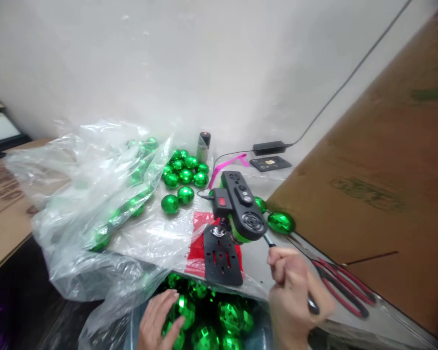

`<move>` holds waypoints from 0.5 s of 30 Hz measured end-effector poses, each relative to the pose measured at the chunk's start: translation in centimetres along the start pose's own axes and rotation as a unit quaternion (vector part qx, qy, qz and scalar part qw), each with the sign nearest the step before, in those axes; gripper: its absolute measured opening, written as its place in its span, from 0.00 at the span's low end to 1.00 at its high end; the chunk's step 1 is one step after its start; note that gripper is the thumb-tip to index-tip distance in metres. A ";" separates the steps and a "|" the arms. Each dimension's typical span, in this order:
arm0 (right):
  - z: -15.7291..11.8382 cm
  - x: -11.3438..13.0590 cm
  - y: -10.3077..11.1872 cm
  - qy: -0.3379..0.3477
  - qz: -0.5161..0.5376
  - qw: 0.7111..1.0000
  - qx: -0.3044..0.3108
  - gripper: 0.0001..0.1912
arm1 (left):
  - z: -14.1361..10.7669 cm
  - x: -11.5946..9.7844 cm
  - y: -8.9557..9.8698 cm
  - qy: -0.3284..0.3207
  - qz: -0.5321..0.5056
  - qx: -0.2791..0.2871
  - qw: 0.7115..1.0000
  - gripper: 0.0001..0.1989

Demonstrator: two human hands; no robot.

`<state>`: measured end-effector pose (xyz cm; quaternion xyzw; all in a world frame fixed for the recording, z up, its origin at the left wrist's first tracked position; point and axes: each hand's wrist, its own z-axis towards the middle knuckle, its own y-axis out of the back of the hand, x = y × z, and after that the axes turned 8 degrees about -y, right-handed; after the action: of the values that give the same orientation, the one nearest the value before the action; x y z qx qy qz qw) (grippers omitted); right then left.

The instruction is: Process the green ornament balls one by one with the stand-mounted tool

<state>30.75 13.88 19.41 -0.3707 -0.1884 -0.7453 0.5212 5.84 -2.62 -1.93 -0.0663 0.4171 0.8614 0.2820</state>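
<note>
My right hand (295,291) is wrapped round the handle of a thin metal-shafted tool (269,240), whose shaft reaches up to a black machine (246,206) with a red switch. The machine stands on a slotted black plate (222,257) over red tape. My left hand (160,318) has its fingers apart at the green mirrored balls (204,335) in a container at the bottom edge; its fingertips are against or just over a ball, and I cannot tell which. More green balls (185,176) lie on the table behind the machine.
Clear plastic bags (95,194) cover the table's left side. A dark cylinder (203,146), a power adapter (270,147) and a phone-like black slab (270,164) are at the back. Red-handled pliers or cutters (343,287) lie at right beside a large cardboard box (372,184).
</note>
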 end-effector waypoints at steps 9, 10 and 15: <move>-0.7 -1.1 0.1 -0.017 0.000 1.000 -0.024 0.29 | -5.2 6.1 5.9 0.449 0.169 -0.158 0.863 0.57; -0.7 -1.1 0.1 -0.013 -0.001 1.000 -0.025 0.29 | -5.4 6.1 5.7 0.505 0.118 -0.112 0.848 0.61; -0.9 -1.2 0.2 -0.017 0.001 1.000 -0.025 0.29 | -1.8 3.2 2.6 0.615 -0.112 0.040 0.780 0.43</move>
<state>30.80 13.95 17.92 -0.3966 -0.1778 -0.7427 0.5095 1.52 -3.92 -2.46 -0.6164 0.5260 0.5826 0.0625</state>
